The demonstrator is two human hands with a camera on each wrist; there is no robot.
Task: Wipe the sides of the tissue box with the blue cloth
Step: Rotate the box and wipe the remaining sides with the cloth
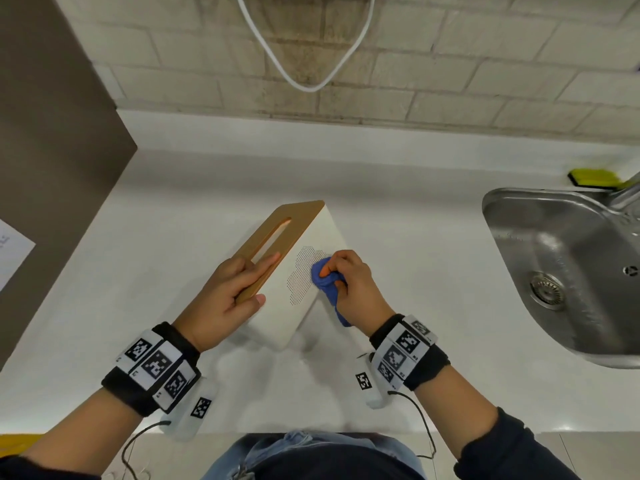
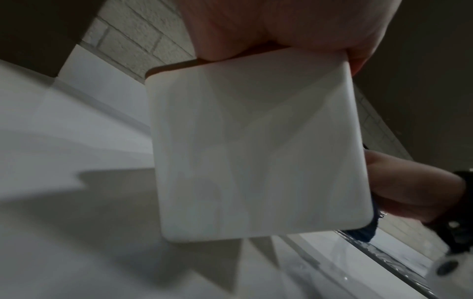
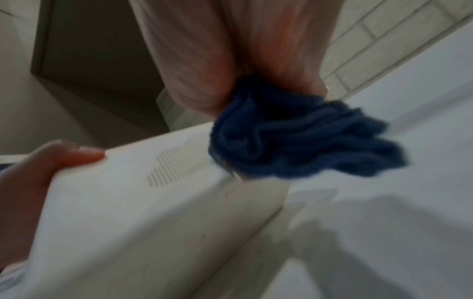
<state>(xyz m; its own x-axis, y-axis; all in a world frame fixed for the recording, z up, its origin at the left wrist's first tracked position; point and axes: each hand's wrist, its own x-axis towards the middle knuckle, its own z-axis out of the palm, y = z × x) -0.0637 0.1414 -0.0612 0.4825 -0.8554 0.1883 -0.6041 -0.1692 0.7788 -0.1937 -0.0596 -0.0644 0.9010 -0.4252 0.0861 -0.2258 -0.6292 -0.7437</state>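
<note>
The tissue box [image 1: 317, 237] is white with a slotted wooden lid [image 1: 294, 220] and lies angled on the white counter. My left hand [image 1: 265, 280] grips its near end, fingers along the lid and thumb on the long side. My right hand [image 1: 332, 271] holds the bunched blue cloth [image 1: 325, 282] and presses it against that side, beside a dotted patch [image 1: 301, 275]. In the left wrist view the box's plain end face [image 2: 256, 151] fills the middle, with a bit of cloth [image 2: 445, 228] behind its lower right corner. In the right wrist view the cloth [image 3: 294, 141] sits on the side [image 3: 153, 202].
A steel sink [image 1: 491, 209] with a faucet [image 1: 627, 192] lies to the right, and a yellow-green sponge [image 1: 592, 178] sits behind it. A brown panel [image 1: 52, 168] rises at the left. A white cable [image 1: 304, 84] loops down the brick wall. The counter's front edge is by my waist.
</note>
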